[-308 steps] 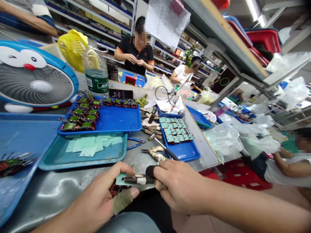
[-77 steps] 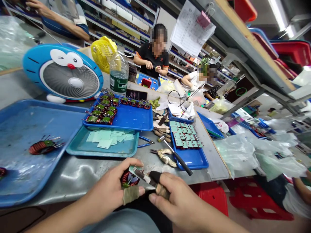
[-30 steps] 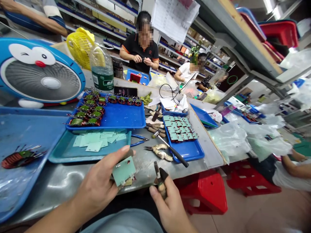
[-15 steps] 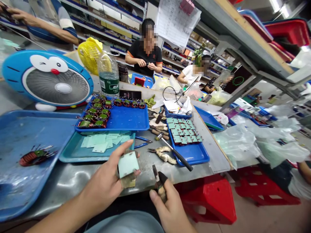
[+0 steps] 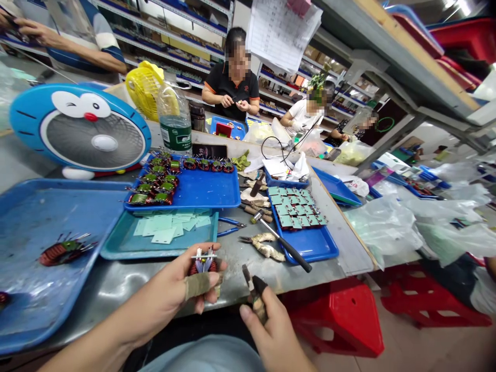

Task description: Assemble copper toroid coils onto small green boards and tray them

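Observation:
My left hand point(image 5: 182, 281), a tan wrap round its thumb, is closed on a copper-wound toroidal coil point(image 5: 204, 266). The coil stands edge-on, with a thin board across its top and wire leads sticking up. Held low beside it in my right hand point(image 5: 269, 315) is a hand tool point(image 5: 250, 283) with a dark, narrow metal tip and a cloth-like wrapped grip; its exact kind cannot be made out. A dark cover sits on one right finger. The tool's tip is apart from the coil.
Coils fill part of a blue tray point(image 5: 205, 188); a teal tray point(image 5: 116, 243) holds loose pale-green boards. Another blue tray point(image 5: 310, 250) carries board-topped coils. A hammer point(image 5: 287, 248), wrapped pliers point(image 5: 263, 245) and blue-handled cutters point(image 5: 230, 226) lie between. A blue cartoon fan point(image 5: 27, 126) stands left.
My left hand has turned the coil, so the board's flat green face has swung away and its edge and the leads show. My right hand has hardly moved.

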Demonstrator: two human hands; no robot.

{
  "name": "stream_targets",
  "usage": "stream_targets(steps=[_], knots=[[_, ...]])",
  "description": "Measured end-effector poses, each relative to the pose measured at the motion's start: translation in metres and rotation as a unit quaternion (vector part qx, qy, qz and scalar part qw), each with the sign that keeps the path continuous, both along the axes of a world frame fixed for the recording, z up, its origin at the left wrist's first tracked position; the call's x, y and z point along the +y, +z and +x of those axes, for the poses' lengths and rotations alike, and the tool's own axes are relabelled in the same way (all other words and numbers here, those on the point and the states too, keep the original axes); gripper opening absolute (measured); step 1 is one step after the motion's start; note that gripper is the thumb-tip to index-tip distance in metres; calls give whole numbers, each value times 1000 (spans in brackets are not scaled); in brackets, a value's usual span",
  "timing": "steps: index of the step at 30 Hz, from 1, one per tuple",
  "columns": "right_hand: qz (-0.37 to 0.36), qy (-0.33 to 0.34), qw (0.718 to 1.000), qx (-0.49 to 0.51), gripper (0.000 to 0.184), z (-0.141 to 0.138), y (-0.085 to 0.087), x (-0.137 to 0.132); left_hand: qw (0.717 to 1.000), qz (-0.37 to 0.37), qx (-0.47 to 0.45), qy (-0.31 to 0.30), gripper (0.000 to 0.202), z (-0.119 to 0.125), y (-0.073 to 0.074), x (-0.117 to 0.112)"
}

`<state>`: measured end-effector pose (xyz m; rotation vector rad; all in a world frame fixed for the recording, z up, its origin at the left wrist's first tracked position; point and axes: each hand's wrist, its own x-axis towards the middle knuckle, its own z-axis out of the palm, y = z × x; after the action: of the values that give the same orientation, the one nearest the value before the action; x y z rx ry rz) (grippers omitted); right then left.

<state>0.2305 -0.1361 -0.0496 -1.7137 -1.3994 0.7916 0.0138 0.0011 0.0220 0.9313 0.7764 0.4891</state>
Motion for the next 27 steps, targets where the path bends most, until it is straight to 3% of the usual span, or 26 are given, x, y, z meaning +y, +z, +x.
stream_targets(steps=[19,27], knots=[[-59,13,998,5,19,1,-16,-6,996,-77,-34,10,86,-4,2,-6],[-63,27,998,16,23,1,-16,-6,1000,0,17,16,82,0,-3,-9]])
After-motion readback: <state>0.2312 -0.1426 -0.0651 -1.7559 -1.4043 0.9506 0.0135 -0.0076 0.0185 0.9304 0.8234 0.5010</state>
